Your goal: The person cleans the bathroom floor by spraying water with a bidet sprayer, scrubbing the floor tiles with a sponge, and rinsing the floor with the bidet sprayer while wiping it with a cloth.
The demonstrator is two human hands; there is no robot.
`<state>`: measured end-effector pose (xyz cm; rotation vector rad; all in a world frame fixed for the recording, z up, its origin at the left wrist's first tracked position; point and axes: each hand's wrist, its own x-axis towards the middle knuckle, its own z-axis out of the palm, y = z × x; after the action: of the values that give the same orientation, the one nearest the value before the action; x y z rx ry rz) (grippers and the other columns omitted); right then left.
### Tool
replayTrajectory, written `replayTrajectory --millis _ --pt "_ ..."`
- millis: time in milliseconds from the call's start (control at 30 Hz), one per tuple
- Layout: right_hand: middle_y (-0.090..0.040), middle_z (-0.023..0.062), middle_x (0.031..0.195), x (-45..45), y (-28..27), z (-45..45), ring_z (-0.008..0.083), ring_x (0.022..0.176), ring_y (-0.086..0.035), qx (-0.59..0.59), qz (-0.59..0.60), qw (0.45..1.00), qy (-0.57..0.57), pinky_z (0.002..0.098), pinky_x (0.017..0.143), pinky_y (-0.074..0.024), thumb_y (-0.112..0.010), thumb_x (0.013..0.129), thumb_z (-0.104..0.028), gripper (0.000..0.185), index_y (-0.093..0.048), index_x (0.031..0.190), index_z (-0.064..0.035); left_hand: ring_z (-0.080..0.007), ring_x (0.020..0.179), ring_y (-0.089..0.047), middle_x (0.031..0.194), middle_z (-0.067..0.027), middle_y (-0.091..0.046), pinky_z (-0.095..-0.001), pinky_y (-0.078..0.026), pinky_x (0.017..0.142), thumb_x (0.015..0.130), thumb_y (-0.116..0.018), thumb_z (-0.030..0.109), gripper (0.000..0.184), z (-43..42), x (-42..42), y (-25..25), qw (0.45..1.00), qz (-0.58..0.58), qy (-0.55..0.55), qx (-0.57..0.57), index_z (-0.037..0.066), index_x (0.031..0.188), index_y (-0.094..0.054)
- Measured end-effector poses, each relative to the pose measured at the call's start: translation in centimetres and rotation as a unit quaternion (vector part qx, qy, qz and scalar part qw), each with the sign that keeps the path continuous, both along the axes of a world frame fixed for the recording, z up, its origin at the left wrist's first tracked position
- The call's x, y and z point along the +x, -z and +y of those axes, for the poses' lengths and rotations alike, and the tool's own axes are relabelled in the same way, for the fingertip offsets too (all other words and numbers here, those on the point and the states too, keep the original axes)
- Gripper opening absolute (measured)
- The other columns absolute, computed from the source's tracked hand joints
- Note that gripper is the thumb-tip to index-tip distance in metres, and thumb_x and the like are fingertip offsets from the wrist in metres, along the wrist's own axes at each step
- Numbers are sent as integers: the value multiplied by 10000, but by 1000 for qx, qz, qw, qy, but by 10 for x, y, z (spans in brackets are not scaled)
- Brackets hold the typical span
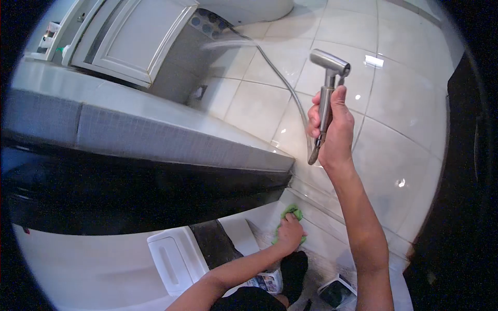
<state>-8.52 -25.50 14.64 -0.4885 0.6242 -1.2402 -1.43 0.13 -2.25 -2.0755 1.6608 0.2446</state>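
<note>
My right hand is wrapped round the handle of a metal handheld bidet sprayer, its thumb near the lever. A grey hose runs from the sprayer's lower end back over the tiles. A pale streak like a water jet shows to the left of the sprayer head. Lower down, my left hand is closed on a green cloth. It presses the cloth near the white base edge by the tiles; part of the cloth is hidden under the fingers.
Glossy tiles spread across the right. A white cabinet stands at upper left behind a tiled ledge. Near my legs are a white lidded bin, a printed package and a dark-topped box.
</note>
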Motion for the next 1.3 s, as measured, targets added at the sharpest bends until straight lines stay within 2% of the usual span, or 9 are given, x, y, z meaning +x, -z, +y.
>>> replayTrajectory --millis 333,400,467,633,800,933,1033,1267,1300 --pt "-446 -1 564 -30 -2 22 63 461 -394 -14 46 976 210 196 427 -317 -407 910 -511 481 -493 833 -44 -235 884 -539 999 -120 -459 -273 -535 619 628 -727 457 691 3 5 16 999 21 -35 2 -66 1037 -537" --pt "-450 1 568 -35 -3 29 63 462 -395 -5 69 978 196 196 426 -318 -404 915 -502 474 -498 838 -43 -242 896 -540 1019 -124 -455 -281 -537 632 639 -727 450 684 2 0 12 998 38 -39 8 -68 1041 -533" --pt "-448 3 566 -34 -11 34 64 462 -395 -10 82 983 166 197 426 -318 -401 917 -499 472 -495 837 -44 -263 860 -567 966 -132 -473 -341 -542 644 569 -765 458 822 3 0 11 997 49 -58 6 -108 1074 -448" --pt "-430 16 571 -32 -25 44 89 465 -394 -37 83 987 133 214 444 -336 -358 930 -492 457 -450 856 -51 -261 938 -521 1065 -125 -433 -343 -537 657 662 -695 503 738 -6 -2 5 994 52 -60 77 -78 1085 -524" --pt "-449 4 558 -28 -25 61 68 453 -397 -45 93 987 121 198 422 -321 -392 910 -521 492 -486 836 -44 -294 922 -539 1050 -156 -447 -338 -524 715 650 -708 500 720 -2 1 4 994 77 -51 52 -104 1005 -542" --pt "-437 3 560 -35 -28 74 74 460 -398 -29 71 990 115 198 421 -319 -404 903 -528 490 -478 852 -46 -283 1026 -464 1123 -122 -393 -395 -524 698 674 -708 476 721 -8 -1 5 984 102 -117 89 -52 1126 -519" --pt "-418 10 589 -48 -29 80 99 473 -356 43 8 991 124 231 457 -304 -379 903 -540 461 -452 856 -87 -278 1027 -467 1113 -119 -395 -389 -512 754 654 -739 447 734 -8 -1 1 982 111 -132 77 -69 1122 -508" --pt "-386 8 556 -84 -31 115 121 450 -338 125 -60 986 96 268 447 -279 -352 870 -617 511 -452 818 -118 -307 1022 -517 1133 -132 -454 -423 -519 731 678 -714 457 707 -4 8 5 990 103 -73 62 -61 1116 -514" --pt "-379 10 552 -88 -29 119 130 454 -337 136 -63 984 93 277 448 -271 -349 865 -625 516 -451 812 -122 -301 1011 -545 1123 -147 -498 -429 -518 725 714 -674 458 668 -13 7 -21 982 133 -104 85 -40 1129 -517"
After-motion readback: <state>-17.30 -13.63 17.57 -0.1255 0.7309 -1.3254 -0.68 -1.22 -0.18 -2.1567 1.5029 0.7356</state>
